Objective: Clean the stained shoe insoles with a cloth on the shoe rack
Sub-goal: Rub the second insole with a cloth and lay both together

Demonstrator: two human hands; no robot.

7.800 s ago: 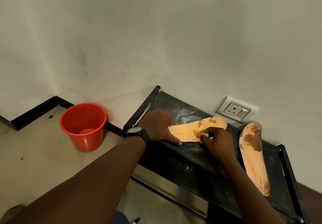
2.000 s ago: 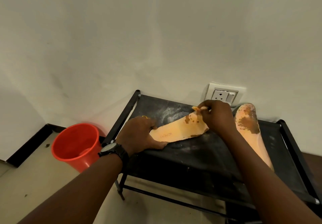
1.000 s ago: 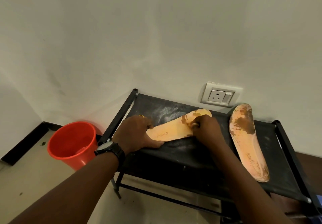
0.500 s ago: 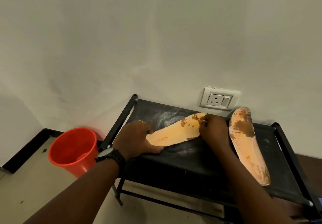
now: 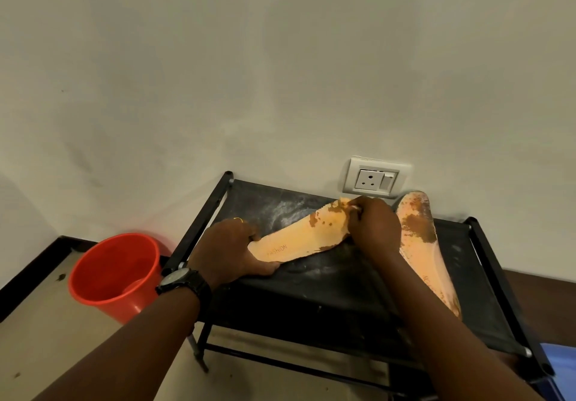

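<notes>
An orange insole (image 5: pixel 299 238) with brown stains near its toe lies slantwise on the black shoe rack (image 5: pixel 327 301). My left hand (image 5: pixel 227 251) grips its heel end, fingers curled over the far edge and thumb along the near edge. My right hand (image 5: pixel 374 229) is curled at the toe end, pinching a small pale cloth (image 5: pixel 353 209) against the insole; most of the cloth is hidden under the fingers. A second insole (image 5: pixel 417 229), heavily stained brown, lies to the right, partly behind my right forearm.
A red bucket (image 5: pixel 115 273) stands on the floor left of the rack. A wall socket (image 5: pixel 374 177) sits just behind the rack's back edge. The rack top carries whitish dust. A blue object (image 5: pixel 558 366) shows at the lower right corner.
My right hand has gone back and forth along the insole's toe half and now sits at the toe tip. My left hand has stayed on the heel.
</notes>
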